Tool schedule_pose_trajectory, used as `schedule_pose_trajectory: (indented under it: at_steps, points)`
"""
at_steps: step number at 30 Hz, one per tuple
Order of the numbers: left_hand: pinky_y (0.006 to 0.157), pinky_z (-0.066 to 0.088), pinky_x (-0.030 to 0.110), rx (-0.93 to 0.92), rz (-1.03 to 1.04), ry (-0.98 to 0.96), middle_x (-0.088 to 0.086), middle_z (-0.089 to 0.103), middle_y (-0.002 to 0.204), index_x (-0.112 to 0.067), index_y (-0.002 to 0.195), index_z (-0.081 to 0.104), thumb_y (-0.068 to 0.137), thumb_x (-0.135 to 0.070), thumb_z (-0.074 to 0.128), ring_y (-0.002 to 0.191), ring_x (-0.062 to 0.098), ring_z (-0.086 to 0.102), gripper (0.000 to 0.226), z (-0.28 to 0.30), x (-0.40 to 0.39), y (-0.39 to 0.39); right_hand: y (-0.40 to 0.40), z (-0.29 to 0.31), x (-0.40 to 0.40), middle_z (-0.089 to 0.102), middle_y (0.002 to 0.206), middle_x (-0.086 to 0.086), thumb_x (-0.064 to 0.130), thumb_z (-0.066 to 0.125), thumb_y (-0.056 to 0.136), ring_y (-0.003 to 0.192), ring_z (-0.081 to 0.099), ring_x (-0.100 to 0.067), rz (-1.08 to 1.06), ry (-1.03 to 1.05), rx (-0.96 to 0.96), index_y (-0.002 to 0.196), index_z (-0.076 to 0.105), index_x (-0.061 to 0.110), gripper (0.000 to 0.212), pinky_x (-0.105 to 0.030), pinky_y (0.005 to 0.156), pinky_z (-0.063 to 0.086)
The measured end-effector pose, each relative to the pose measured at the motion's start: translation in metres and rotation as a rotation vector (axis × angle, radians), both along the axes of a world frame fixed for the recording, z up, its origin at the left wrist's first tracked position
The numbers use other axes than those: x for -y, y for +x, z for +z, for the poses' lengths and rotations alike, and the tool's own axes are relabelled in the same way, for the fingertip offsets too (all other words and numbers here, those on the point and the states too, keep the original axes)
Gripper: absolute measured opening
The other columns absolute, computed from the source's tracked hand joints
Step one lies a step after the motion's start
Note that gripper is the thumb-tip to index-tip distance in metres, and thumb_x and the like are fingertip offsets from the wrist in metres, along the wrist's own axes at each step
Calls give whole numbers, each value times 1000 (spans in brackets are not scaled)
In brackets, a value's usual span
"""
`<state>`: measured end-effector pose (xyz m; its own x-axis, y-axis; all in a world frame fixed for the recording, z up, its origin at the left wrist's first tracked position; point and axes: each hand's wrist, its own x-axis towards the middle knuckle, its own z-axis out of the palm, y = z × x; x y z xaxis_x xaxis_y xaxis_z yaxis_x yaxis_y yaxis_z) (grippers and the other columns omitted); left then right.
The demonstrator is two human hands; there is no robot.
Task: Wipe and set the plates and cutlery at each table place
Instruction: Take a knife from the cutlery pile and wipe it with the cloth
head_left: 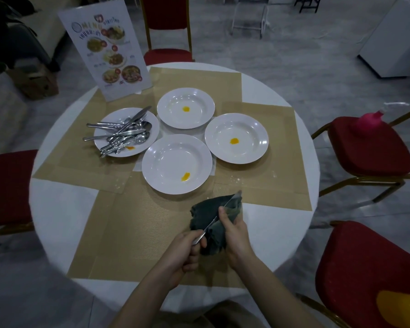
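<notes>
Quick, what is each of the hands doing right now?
Left hand: grips the handle of a knife.
Right hand: holds a dark cloth folded around the knife's blade.

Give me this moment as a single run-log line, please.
left hand: grips knife handle | right hand: wraps dark cloth round blade | plates: four, yellow-stained | cutlery pile: on left plate

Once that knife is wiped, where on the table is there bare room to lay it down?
The near tan woven placemat is bare, bordered by the nearest white plate, the hands and the table's near edge. The right placemat's outer strip beyond the right white plate is free too. The middle is crowded: four plates touching, one piled with steel cutlery.
</notes>
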<state>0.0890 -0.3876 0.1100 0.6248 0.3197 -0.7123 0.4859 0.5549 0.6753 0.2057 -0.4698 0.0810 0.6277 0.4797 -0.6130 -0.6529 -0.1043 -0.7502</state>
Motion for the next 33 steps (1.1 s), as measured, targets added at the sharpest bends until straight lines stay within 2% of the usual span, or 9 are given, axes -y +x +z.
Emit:
schedule_pose_trajectory:
  at_steps: [5, 10, 12, 15, 16, 20, 25, 29, 33]
  points:
    - [44, 11, 26, -29, -73, 31, -3, 22, 53, -15, 68, 48, 98, -27, 42, 45, 10, 14, 33, 3, -3, -5, 40, -3, 5, 72, 107, -17, 28, 65, 91, 99, 69, -31, -159, -60, -6, 108, 65, 3, 30, -45, 91, 54]
    - [42, 13, 25, -21, -72, 16, -3, 22, 53, -16, 66, 48, 96, -25, 41, 45, 10, 15, 32, 2, -1, -1, 36, -5, 2, 73, 106, -13, 31, 65, 91, 100, 69, -29, -122, -44, 1, 111, 64, 4, 33, -46, 92, 54]
    - [43, 12, 26, -20, -80, 25, -3, 22, 53, -17, 66, 48, 97, -24, 40, 44, 10, 15, 33, 2, -1, -3, 33, -6, 2, 73, 104, -14, 29, 65, 91, 98, 69, -29, -135, -61, 16, 111, 65, 3, 32, -44, 90, 55]
    - [44, 11, 25, -66, -84, 95, -4, 22, 51, -16, 64, 48, 96, -21, 41, 43, 10, 15, 33, 0, -2, -7, 46, -4, 10, 70, 105, -15, 25, 64, 93, 92, 67, -25, -224, -138, 94, 109, 64, 2, 28, -33, 76, 55]
    - [43, 12, 24, -79, -75, 132, -5, 23, 50, -16, 64, 48, 95, -19, 42, 43, 9, 16, 32, -2, -1, -9, 54, -5, 16, 70, 107, -14, 26, 63, 93, 93, 66, -23, -254, -173, 125, 111, 63, 3, 28, -31, 76, 54]
    - [45, 19, 25, -68, -16, 223, -3, 31, 53, -13, 72, 50, 96, -15, 39, 44, 9, 24, 26, -13, 4, -11, 78, -6, 40, 66, 112, -10, 34, 59, 95, 105, 61, -26, -240, -245, 158, 117, 61, 7, 35, -39, 91, 51]
    - [55, 34, 25, -168, -50, 322, -1, 53, 67, -16, 77, 56, 99, -24, 42, 61, 13, 45, 26, -40, 25, -7, 76, -11, 62, 62, 115, -6, 35, 55, 97, 104, 57, -21, -208, -271, 219, 126, 54, 8, 39, -33, 88, 47]
    - [61, 41, 25, -237, -125, 478, 1, 63, 78, -16, 79, 64, 97, -21, 49, 72, 14, 56, 24, -55, 42, -1, 71, -15, 72, 63, 114, -6, 35, 54, 98, 98, 59, -16, -206, -258, 210, 127, 54, 9, 39, -32, 86, 47]
    - [49, 39, 8, -220, -220, 501, -2, 65, 79, -13, 90, 66, 95, -21, 55, 69, 7, 58, 15, -60, 52, 7, 70, -16, 81, 63, 115, -5, 36, 54, 98, 104, 59, -19, -213, -257, 216, 126, 55, 11, 37, -32, 87, 47]
